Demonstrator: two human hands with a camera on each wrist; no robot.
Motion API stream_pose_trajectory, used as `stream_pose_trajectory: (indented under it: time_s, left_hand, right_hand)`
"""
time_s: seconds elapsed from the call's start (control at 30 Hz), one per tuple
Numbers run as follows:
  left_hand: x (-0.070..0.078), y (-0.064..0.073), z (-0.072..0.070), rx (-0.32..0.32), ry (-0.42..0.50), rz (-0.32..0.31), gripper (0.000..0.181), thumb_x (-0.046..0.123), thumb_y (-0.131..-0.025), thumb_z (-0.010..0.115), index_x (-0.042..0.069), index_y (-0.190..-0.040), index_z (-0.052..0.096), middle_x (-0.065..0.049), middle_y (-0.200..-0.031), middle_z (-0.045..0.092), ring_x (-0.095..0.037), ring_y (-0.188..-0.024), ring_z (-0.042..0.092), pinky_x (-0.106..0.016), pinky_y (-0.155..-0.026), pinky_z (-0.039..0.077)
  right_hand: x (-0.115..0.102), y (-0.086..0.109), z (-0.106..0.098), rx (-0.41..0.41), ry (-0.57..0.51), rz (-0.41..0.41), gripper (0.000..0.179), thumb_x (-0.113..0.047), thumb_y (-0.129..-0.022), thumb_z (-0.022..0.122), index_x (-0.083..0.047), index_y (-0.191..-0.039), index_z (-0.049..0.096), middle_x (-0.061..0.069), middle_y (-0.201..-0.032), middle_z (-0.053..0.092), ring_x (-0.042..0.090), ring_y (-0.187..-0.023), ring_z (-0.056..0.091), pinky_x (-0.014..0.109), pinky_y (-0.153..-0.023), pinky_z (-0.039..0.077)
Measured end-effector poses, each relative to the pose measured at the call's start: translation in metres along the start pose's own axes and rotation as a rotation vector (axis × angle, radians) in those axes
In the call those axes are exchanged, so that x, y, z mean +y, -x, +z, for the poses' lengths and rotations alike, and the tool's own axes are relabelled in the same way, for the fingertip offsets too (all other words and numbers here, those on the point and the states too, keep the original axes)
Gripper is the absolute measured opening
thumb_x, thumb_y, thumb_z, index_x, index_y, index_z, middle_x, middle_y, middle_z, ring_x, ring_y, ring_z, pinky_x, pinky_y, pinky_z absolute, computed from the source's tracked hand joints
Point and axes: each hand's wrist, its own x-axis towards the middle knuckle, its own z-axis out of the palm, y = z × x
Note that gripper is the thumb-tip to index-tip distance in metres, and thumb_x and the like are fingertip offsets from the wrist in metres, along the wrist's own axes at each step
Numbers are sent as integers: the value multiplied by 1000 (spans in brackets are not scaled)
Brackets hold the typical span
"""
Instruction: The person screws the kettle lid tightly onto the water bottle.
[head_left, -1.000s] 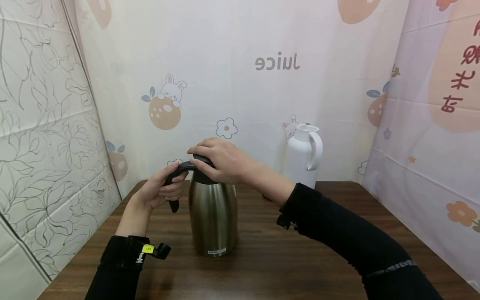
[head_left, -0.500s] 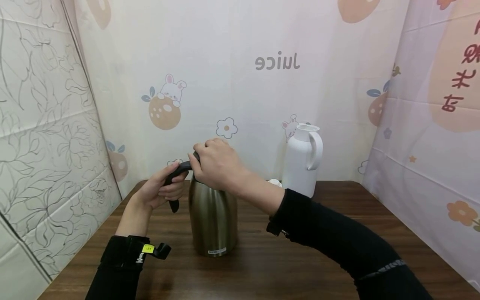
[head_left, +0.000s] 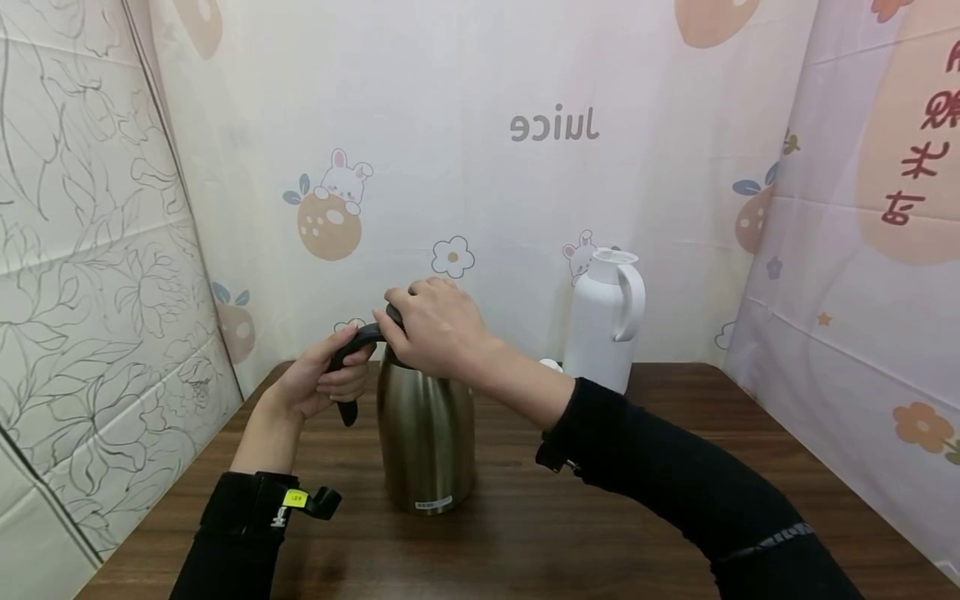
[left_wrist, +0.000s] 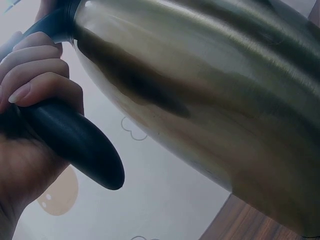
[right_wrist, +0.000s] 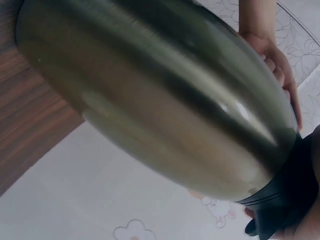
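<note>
A gold-brown metal vacuum jug [head_left: 427,437] stands upright on the table, with a black handle [head_left: 348,412] at its left. My left hand [head_left: 318,379] grips that handle, its fingers curled round it; the handle's lower tip [left_wrist: 100,155] sticks out below them in the left wrist view. On top, my right hand [head_left: 435,325] lies over the jug's black lid with its fingers bent round it, hiding most of the lid. In the right wrist view, the black collar [right_wrist: 272,197] shows at the jug's neck beside the right hand's edge.
Behind and to the right stands a white jug [head_left: 600,333] with its handle facing right. A small white round thing [head_left: 552,365] shows beside it, partly behind my right forearm. Printed cloth walls [head_left: 480,183] enclose the brown wooden table [head_left: 570,517] at the back and sides.
My right hand has turned on the lid, from fingers laid across it to fingers bent round it. Its wrist moved left and down, uncovering the small white thing. The left hand stays put.
</note>
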Motion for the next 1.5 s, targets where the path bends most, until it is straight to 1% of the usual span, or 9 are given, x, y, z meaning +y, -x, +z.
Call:
stream_pose_trajectory:
  time_s: [0.17, 0.33, 0.57, 0.73, 0.93, 1.13, 1.23, 1.33, 1.5]
  left_hand:
    - [0, 0, 0, 2, 8, -1, 49, 36, -119, 15, 12, -87, 44, 4, -56, 28, -12, -43, 18, -29, -44, 13]
    - [-1, 0, 0, -5, 18, 2, 49, 37, -119, 15, 12, -87, 44, 4, -57, 27, -12, -43, 19, -29, -44, 13]
    - [-2, -1, -2, -26, 26, 10, 49, 36, -118, 15, 12, -87, 43, 4, -57, 26, -11, -43, 18, -29, -44, 13]
    - [-1, -1, -2, -29, 28, 8, 49, 36, -118, 14, 12, -87, 44, 4, -57, 27, -12, -43, 19, -29, -44, 13]
    - [-1, -1, -2, -25, 30, 7, 49, 35, -118, 14, 12, -87, 44, 4, -57, 27, -12, -43, 19, -29, -44, 13]
    - [-1, -1, -2, -20, 16, 4, 49, 36, -118, 14, 12, -88, 44, 4, -57, 27, -12, -43, 19, -29, -44, 13]
    - [-1, 0, -2, -10, 11, 2, 49, 37, -118, 15, 13, -87, 45, 5, -57, 29, -12, -43, 18, -29, -44, 12]
    - [0, 0, -2, 0, 10, -4, 49, 37, -118, 16, 12, -87, 45, 5, -56, 29, -13, -43, 18, -29, -44, 12]
    - [0, 0, -1, 4, 8, -6, 49, 35, -118, 16, 12, -87, 44, 4, -56, 29, -13, -43, 18, -29, -45, 12]
  right_hand:
    - [9, -1, 2, 26, -36, -82, 39, -42, -111, 51, -16, -132, 71, 2, -117, 75, 23, -119, 67, 38, -104, 49]
    - [21, -4, 1, -32, -131, -174, 43, -45, -110, 50, -19, -140, 67, 0, -134, 71, 21, -130, 63, 38, -112, 45]
    - [48, -10, 6, -38, -350, -343, 41, -42, -109, 58, -21, -142, 67, -1, -135, 70, 13, -125, 64, 33, -101, 51]
    - [55, -11, 9, -29, -399, -386, 42, -43, -108, 58, -21, -143, 66, -2, -135, 70, 12, -122, 64, 33, -97, 52]
    - [50, -10, 10, -11, -375, -328, 42, -45, -109, 56, -22, -142, 67, -3, -134, 70, 13, -123, 64, 34, -99, 52]
    - [34, -6, 7, -9, -252, -204, 43, -47, -110, 50, -22, -140, 68, -2, -132, 72, 15, -125, 65, 35, -105, 49]
    - [23, -5, 5, 21, -167, -131, 41, -45, -110, 49, -21, -134, 72, -3, -123, 75, 14, -115, 69, 33, -99, 52]
    - [12, -4, 3, 46, -93, -54, 36, -42, -110, 49, -20, -119, 76, -4, -101, 75, 12, -93, 69, 30, -85, 53]
    - [-1, -3, 1, 17, 6, 56, 36, -44, -110, 46, -20, -99, 72, -4, -74, 58, 16, -69, 56, 31, -64, 46]
